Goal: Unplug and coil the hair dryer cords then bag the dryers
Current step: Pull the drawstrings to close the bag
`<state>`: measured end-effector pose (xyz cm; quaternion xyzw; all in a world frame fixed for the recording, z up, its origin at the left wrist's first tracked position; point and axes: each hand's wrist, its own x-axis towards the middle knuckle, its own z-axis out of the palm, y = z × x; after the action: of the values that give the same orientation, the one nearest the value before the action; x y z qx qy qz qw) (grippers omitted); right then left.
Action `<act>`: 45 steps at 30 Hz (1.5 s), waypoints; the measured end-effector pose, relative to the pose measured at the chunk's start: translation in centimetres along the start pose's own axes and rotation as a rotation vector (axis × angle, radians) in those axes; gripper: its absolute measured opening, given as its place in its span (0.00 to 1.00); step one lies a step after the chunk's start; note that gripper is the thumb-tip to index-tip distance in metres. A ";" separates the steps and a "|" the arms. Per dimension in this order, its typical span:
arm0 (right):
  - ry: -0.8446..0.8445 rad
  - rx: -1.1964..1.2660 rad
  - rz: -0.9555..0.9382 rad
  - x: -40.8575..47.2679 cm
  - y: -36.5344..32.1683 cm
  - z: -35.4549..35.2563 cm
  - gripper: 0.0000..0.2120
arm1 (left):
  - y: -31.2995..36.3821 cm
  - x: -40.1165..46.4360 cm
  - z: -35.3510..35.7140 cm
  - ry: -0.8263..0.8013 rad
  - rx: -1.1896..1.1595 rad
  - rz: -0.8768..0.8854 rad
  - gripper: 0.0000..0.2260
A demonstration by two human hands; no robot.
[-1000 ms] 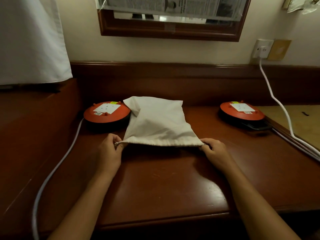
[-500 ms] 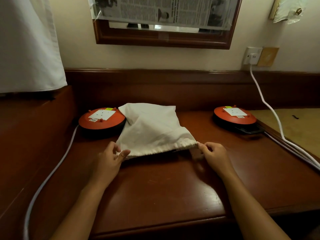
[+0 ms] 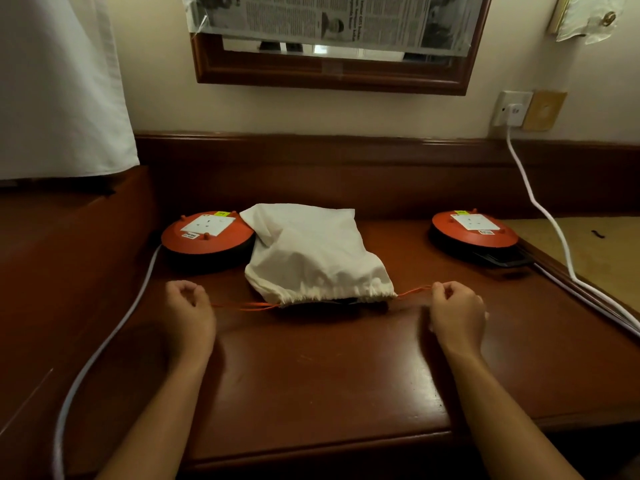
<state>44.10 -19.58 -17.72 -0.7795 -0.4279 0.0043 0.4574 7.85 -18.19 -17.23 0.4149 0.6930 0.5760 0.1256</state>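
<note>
- The left hand [image 3: 189,308] and the right hand [image 3: 456,310] each pinch an end of the orange drawstring [image 3: 244,306], their grip narrow and closed on the cord.
- Pull both ends outward evenly and level with the tabletop [image 3: 311,368], so the mouth gathers shut without dragging the bag sideways (a lopsided tug would likely skew it).
- The cream cloth bag [image 3: 311,254] lies mid-tabletop towards the back edge, bulging, its puckered mouth facing the front edge; a corner overlaps the left orange cord reel [image 3: 207,233].
</note>
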 end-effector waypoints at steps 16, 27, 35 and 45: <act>-0.337 -0.236 -0.434 -2.0 -2.1 1.3 0.11 | 0.3 -2.4 2.3 -0.596 0.189 0.495 0.13; -0.157 0.173 -0.101 -0.6 -0.8 0.5 0.16 | -0.6 -0.2 1.1 -0.230 -0.117 0.103 0.11; -0.107 -0.055 -0.210 -1.5 -1.7 0.5 0.17 | 0.1 -1.7 1.9 -0.202 0.431 0.374 0.08; -0.549 -0.127 -0.633 -2.5 -2.9 2.1 0.09 | 1.2 -4.0 5.3 -0.664 0.333 0.680 0.07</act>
<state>39.68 -19.13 -17.83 -0.6061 -0.7516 0.0450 0.2563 14.34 -17.46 -18.94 0.7925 0.5239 0.3027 0.0765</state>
